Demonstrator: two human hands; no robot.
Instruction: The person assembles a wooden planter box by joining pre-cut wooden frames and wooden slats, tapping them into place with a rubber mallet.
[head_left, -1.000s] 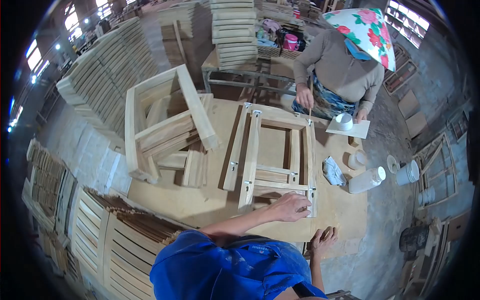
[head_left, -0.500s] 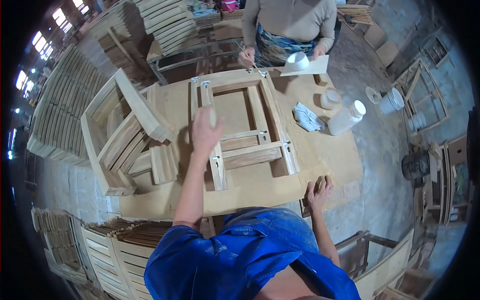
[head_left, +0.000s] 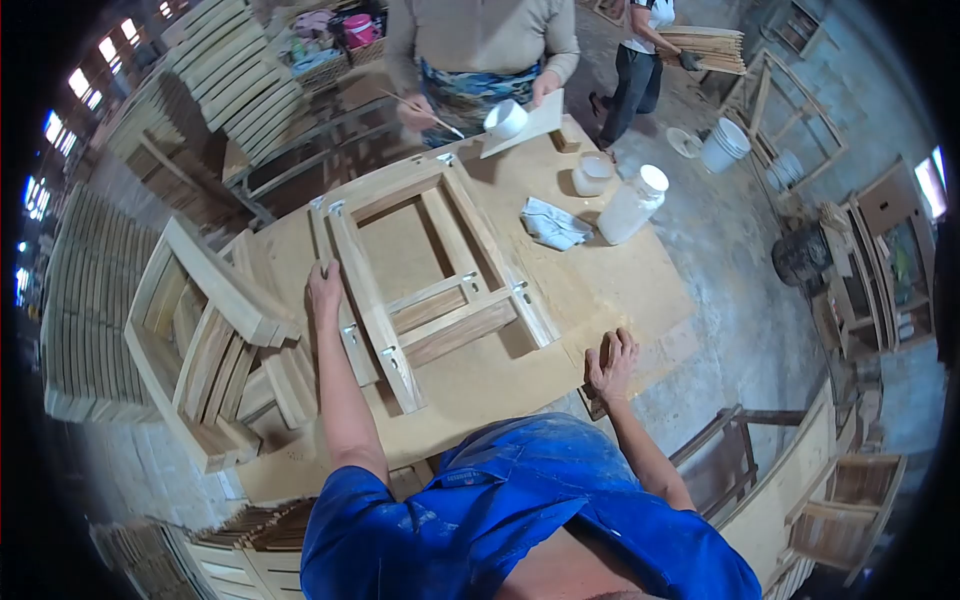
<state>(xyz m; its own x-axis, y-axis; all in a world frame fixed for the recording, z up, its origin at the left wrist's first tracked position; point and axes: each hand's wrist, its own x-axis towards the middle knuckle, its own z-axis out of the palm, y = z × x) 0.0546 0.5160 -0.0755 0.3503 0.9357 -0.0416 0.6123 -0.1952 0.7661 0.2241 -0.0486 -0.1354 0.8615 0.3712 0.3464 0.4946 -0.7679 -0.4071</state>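
My left hand point(head_left: 324, 288) is closed on a narrow wooden rail point(head_left: 345, 320) that lies along the left side of a wooden frame point(head_left: 370, 290). White glue shows at the holes and joints of the frame. My right hand point(head_left: 612, 366) rests with bent, parted fingers on the table's near right edge and holds nothing. Across the table a co-worker point(head_left: 480, 40) has a brush point(head_left: 425, 112) in one hand and a board point(head_left: 535, 124) with a white cup point(head_left: 506, 120) on it in the other.
Curved wooden parts point(head_left: 220, 300) are piled at the table's left. A crumpled cloth point(head_left: 555, 224), a jar point(head_left: 593, 174) and a large bottle point(head_left: 633, 205) stand or lie at the right. Another person point(head_left: 637, 70) carries wooden slats point(head_left: 705, 48) behind. White buckets point(head_left: 725, 145) stand on the floor.
My left hand has moved from above the frame's left side to the narrow rail. The co-worker's brush has lifted off the frame. A second person with slats has come into view. The view has shifted.
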